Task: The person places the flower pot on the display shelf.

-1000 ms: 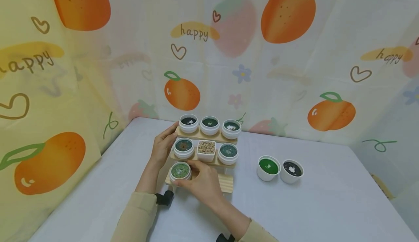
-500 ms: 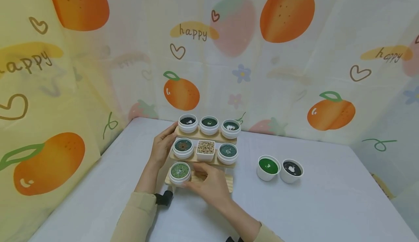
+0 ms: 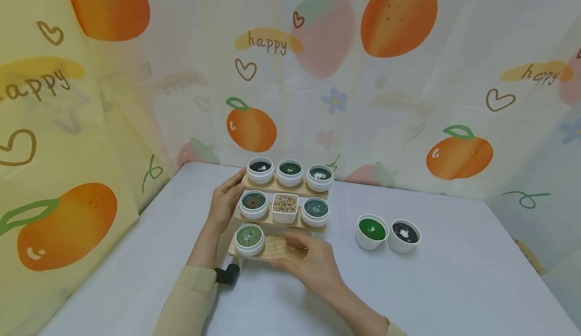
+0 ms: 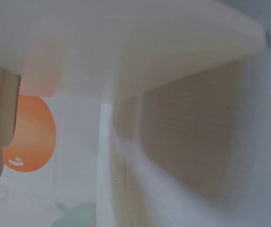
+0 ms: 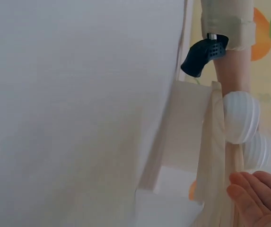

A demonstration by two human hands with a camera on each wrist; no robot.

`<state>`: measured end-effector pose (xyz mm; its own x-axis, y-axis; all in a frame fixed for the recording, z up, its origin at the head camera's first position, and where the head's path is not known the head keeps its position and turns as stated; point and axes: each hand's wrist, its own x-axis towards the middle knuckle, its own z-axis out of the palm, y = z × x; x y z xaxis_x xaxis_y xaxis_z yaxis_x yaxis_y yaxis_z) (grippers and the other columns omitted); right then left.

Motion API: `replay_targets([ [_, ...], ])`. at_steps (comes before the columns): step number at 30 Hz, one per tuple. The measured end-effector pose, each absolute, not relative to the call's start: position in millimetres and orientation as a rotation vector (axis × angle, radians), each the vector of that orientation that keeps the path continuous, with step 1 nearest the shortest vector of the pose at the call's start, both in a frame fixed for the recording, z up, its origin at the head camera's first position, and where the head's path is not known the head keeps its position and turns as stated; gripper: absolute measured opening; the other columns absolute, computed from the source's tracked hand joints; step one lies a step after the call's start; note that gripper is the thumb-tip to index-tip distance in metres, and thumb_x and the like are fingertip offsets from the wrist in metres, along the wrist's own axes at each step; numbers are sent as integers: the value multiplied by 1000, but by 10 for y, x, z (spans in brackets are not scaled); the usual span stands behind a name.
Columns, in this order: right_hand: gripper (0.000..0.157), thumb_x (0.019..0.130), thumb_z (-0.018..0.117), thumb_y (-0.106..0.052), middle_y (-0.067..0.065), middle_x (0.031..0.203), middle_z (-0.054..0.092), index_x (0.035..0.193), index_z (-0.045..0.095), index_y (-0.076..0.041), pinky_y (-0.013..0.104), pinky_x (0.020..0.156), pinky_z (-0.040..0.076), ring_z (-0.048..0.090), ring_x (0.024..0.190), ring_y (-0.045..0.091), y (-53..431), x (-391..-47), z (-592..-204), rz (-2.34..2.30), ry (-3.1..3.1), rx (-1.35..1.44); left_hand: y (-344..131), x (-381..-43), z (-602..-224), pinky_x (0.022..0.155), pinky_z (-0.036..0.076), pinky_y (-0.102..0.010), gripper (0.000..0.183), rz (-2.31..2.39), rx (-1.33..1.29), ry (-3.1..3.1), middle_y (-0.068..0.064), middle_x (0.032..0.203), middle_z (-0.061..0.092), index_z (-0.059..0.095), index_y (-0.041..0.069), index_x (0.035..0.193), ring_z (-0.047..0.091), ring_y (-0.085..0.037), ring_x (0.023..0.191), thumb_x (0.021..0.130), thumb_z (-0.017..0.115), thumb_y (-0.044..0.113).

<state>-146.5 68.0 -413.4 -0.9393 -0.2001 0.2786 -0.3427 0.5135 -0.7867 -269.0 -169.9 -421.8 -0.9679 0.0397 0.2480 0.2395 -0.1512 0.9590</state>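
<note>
A three-tier wooden display stand [image 3: 277, 247] stands on the white-covered table. My left hand [image 3: 223, 205] grips its left side by the top shelf; the stand hides some of its fingers. On the bottom shelf's left end sits a round white cup of speckled green filling [image 3: 249, 239]. My right hand [image 3: 313, 263] hovers over the right part of that shelf, thumb and fingers apart, holding nothing. The middle shelf bears a square white cup of light brown bits [image 3: 285, 208] between two round cups. Three round white cups line the top shelf, the middle one a dark green cup [image 3: 290, 173].
Right of the stand, a white cup with bright green filling [image 3: 372, 232] and a white cup with black-and-white filling [image 3: 405, 236] stand side by side on the table. A fruit-print curtain [image 3: 390, 104] hangs close behind the table.
My right hand has let go of the speckled green cup and drawn back to the right, fingers parted. The cup stays on the bottom shelf's left end. My left hand has not moved.
</note>
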Motion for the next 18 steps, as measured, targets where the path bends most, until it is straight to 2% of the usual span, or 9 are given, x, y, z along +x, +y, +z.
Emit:
replay_targets([
  [6,53,65,91,-34,1,104,78,112,75,-15,28,90,59,73,99,14,863,-1421,-4170,1420,-2566,382,-1701,-2700,-4208,114,38,-15,49,-2254,-330,-1966,-14,159,37,38,-2,150,51,13,123,102,42,7],
  [13,50,62,93,-24,3,103,78,107,76,-12,27,87,61,74,97,18,1075,-1369,-4182,1505,-2508,338,-1712,-2693,-4206,118,35,-18,49,-2243,-315,-1991,-11,160,37,38,1,150,47,7,130,102,42,8],
  [18,48,61,94,-22,-3,103,78,106,77,-16,23,87,60,74,95,13,1201,-1355,-4160,1446,-2537,301,-1722,-2687,-4213,116,36,-16,49,-2239,-322,-1998,-11,160,37,38,1,150,47,8,130,102,42,8],
])
